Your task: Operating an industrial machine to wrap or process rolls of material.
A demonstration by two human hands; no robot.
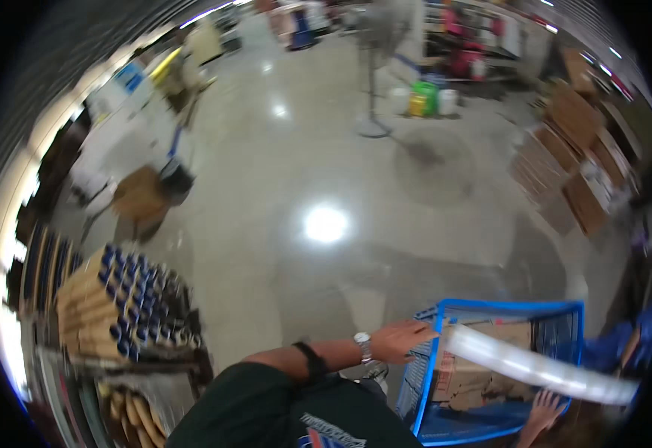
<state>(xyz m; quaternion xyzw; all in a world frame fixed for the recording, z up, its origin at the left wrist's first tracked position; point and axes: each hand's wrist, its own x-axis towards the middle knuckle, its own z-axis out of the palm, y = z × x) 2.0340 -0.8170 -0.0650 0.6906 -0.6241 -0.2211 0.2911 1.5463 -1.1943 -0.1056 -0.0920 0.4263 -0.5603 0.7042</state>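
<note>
A blue plastic crate (506, 305) stands at the lower right, with brown cardboard (464, 377) inside it. My left hand (397, 341), below a wristwatch, has its fingers over the crate's left rim. Across the crate slants a long white, shiny, tube-like bundle (538, 362), its right end jutting past the crate's side. What the bundle consists of is too blurred to tell. My right hand (544, 413) is at the crate's near right corner, just below the bundle, its fingers spread. The bundle appears apart from both hands.
To my left, a stack of brown tubes with dark blue ends (128, 302) sits on a rack. Cardboard boxes (565, 160) pile up at right. Ahead stands a pedestal fan (373, 82), near coloured containers (424, 101). Someone in blue (615, 343) is at the right edge.
</note>
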